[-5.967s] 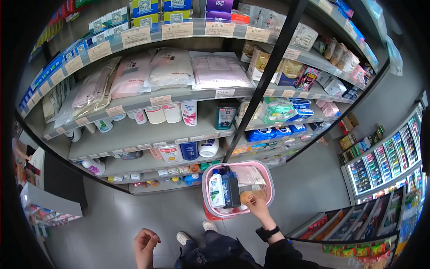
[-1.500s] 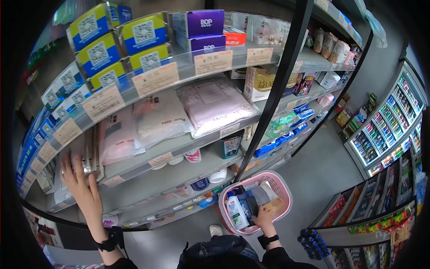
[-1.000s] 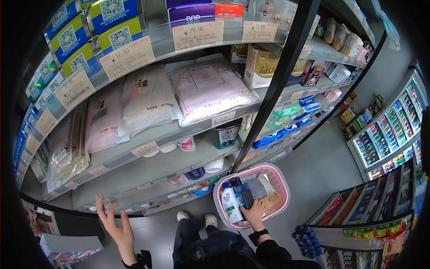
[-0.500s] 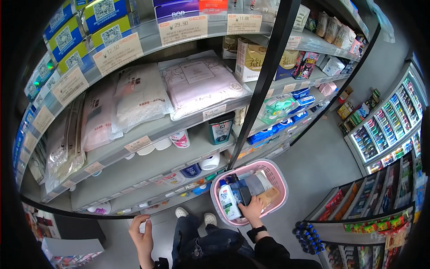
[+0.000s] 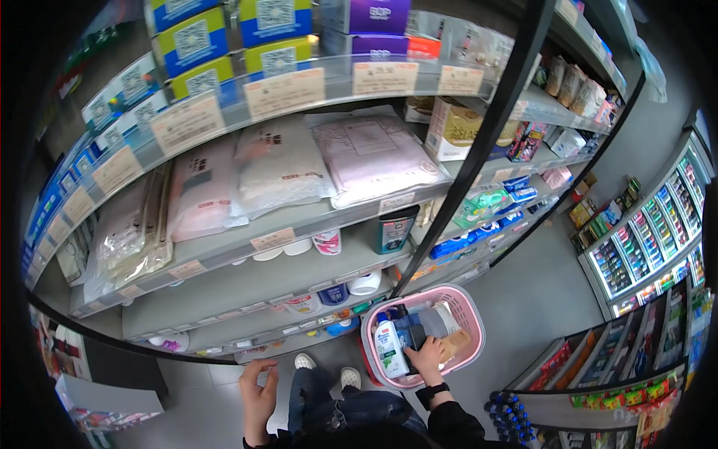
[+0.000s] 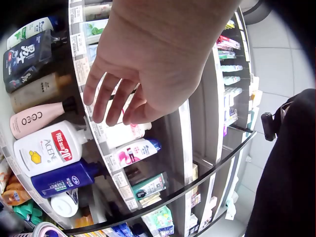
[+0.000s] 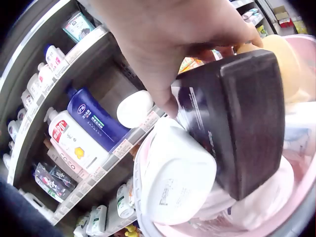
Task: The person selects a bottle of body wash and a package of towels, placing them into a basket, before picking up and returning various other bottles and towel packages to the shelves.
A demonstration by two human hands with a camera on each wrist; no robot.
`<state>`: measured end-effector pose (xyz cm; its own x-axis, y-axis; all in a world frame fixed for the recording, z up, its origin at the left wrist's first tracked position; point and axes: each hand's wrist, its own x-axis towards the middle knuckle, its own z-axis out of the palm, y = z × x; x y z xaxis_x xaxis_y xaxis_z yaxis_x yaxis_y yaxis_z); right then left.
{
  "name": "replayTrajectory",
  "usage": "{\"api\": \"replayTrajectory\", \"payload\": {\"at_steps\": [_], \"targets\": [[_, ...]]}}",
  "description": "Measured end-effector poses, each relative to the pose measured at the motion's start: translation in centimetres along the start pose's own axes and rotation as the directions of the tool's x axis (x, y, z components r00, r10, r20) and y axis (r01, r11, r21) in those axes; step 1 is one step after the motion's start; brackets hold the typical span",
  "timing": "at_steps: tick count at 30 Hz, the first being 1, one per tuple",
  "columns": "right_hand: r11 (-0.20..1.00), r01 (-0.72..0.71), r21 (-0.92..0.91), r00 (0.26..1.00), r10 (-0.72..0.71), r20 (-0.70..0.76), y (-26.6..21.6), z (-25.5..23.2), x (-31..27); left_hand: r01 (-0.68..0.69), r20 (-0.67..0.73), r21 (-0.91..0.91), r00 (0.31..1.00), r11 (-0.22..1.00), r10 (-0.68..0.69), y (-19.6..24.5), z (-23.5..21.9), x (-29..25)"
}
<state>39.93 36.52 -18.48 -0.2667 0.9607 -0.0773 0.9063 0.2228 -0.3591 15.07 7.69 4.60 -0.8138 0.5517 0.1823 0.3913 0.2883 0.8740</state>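
My right hand reaches into the pink basket and grips a dark, boxy bottle. In the right wrist view the thumb lies along one side of it, and the fingers go over its far side, partly hidden. A white shampoo bottle with a blue cap leans right beside it. A tan item lies on the other side of the hand. My left hand hangs in the air in front of the lower shelves, fingers loosely bent and holding nothing. Its fingers overlap the shelf bottles in the left wrist view.
Shelving with a black post stands ahead, carrying plastic-wrapped packs above pump bottles. The floor runs between it and a snack rack at right. A drinks fridge stands farther back.
My left hand touched a wrapped pack on the shelf, then drew back and down, and its fingers relaxed. My right hand moved from the tan item to the dark bottle.
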Motion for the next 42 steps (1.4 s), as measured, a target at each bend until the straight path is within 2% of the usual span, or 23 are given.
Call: {"api": "replayTrajectory", "payload": {"at_steps": [3, 5, 7, 9, 12, 14, 16, 19, 22, 24, 25, 27, 28, 29, 30, 31, 33, 34, 35, 37, 38, 40, 42], "targets": [[0.997, 0.047, -0.059, 0.999, -0.046, 0.020, -1.6, -0.6, 1.5, 0.008, -0.029, -0.011, 1.000, 1.000, -0.008, 0.2, -0.3, -0.2], [0.987, -0.137, 0.089, 0.970, 0.115, 0.213, -2.6, -0.9, 2.4, 0.003, -0.050, -0.003, 0.999, 1.000, -0.004, 0.5, -0.7, -0.3], [0.994, -0.110, 0.020, 0.972, 0.103, 0.212, -2.8, -1.1, 2.6, 0.000, -0.065, 0.007, 0.998, 1.000, 0.000, 0.6, -1.3, -0.7], [0.986, -0.102, 0.128, 0.981, 0.078, 0.179, -2.1, -0.9, 2.4, 0.011, -0.077, 0.005, 0.997, 1.000, -0.011, 0.3, -1.9, -1.0], [0.986, -0.047, 0.163, 0.997, 0.037, 0.063, -2.6, -1.4, 1.9, 0.031, -0.105, 0.017, 0.994, 0.999, -0.029, -0.3, -2.9, -1.5], [0.969, 0.036, 0.245, 0.996, -0.015, -0.088, -2.9, -3.2, 1.4, 0.052, -0.110, 0.007, 0.993, 0.999, -0.051, -0.2, -3.4, -1.7], [0.951, 0.071, 0.301, 0.992, -0.036, -0.119, -3.5, -5.9, 1.3, 0.067, -0.104, -0.006, 0.992, 0.998, -0.067, -0.5, -3.5, -1.8], [0.906, 0.118, 0.407, 0.989, -0.072, -0.127, -5.5, -11.1, 0.7, 0.073, -0.059, -0.024, 0.995, 0.997, -0.075, -1.6, -2.8, -1.8], [0.818, 0.260, 0.514, 0.959, -0.282, -0.036, -8.3, -14.6, -1.1, 0.101, 0.041, -0.054, 0.994, 0.993, -0.098, -1.5, -1.4, -1.5], [0.850, 0.233, 0.472, 0.941, -0.319, 0.110, -10.3, -15.9, -2.4, 0.135, 0.265, -0.023, 0.956, 0.991, -0.125, -0.7, -0.6, -0.8], [0.834, 0.249, 0.493, 0.918, -0.366, 0.155, -11.7, -16.4, -3.2, 0.137, 0.261, -0.023, 0.957, 0.990, -0.126, -0.5, -0.1, -0.6], [0.748, 0.357, 0.560, 0.852, -0.507, 0.134, -13.4, -15.2, -4.3, 0.161, 0.438, -0.056, 0.891, 0.985, -0.121, -0.7, 0.9, -0.3], [0.712, 0.355, 0.606, 0.811, -0.557, 0.179, -15.1, -15.6, -5.1, 0.162, 0.428, -0.053, 0.895, 0.985, -0.124, -0.7, 1.4, -0.3], [0.735, 0.343, 0.585, 0.780, -0.569, 0.258, -16.5, -15.6, -5.7, 0.277, 0.475, -0.099, 0.857, 0.956, -0.200, -0.7, 2.0, -0.4], [0.700, 0.394, 0.595, 0.743, -0.624, 0.241, -18.1, -15.7, -6.4, 0.390, 0.523, -0.139, 0.809, 0.911, -0.267, -0.7, 2.5, -0.5], [0.661, 0.443, 0.606, 0.703, -0.675, 0.223, -19.7, -15.9, -7.1, 0.390, 0.511, -0.136, 0.815, 0.911, -0.273, -0.7, 3.0, -0.4], [0.609, 0.558, 0.564, 0.619, -0.758, 0.205, -22.4, -15.7, -8.2, 0.431, 0.436, -0.525, 0.877, 0.733, -0.204, -0.8, 3.9, -0.4], [0.557, 0.639, 0.531, 0.569, -0.806, 0.161, -23.3, -14.9, -8.5, 0.335, 0.288, -0.583, 0.937, 0.740, -0.198, -0.7, 4.3, -0.2], [0.499, 0.678, 0.540, 0.515, -0.847, 0.136, -24.1, -14.5, -8.9, 0.333, 0.275, -0.581, 0.939, 0.743, -0.206, -1.0, 4.0, -0.2], [0.430, 0.733, 0.528, 0.440, -0.891, 0.114, -25.8, -14.3, -9.6, 0.322, 0.121, -0.511, 0.945, 0.797, -0.305, -1.4, 3.4, -0.2], [0.420, 0.735, 0.533, 0.429, -0.896, 0.115, -26.2, -14.0, -9.6, 0.355, 0.079, -0.534, 0.925, 0.767, -0.373, -1.2, 2.9, -0.3], [0.316, 0.713, 0.626, 0.288, -0.946, 0.150, -26.9, -13.3, -9.3, 0.327, -0.010, -0.535, 0.920, 0.779, -0.392, -2.8, 2.3, -0.5], [0.301, 0.668, 0.681, 0.234, -0.953, 0.192, -26.9, -13.2, -8.8, 0.303, -0.135, -0.543, 0.889, 0.783, -0.438, -4.0, 1.7, -0.8]]}}
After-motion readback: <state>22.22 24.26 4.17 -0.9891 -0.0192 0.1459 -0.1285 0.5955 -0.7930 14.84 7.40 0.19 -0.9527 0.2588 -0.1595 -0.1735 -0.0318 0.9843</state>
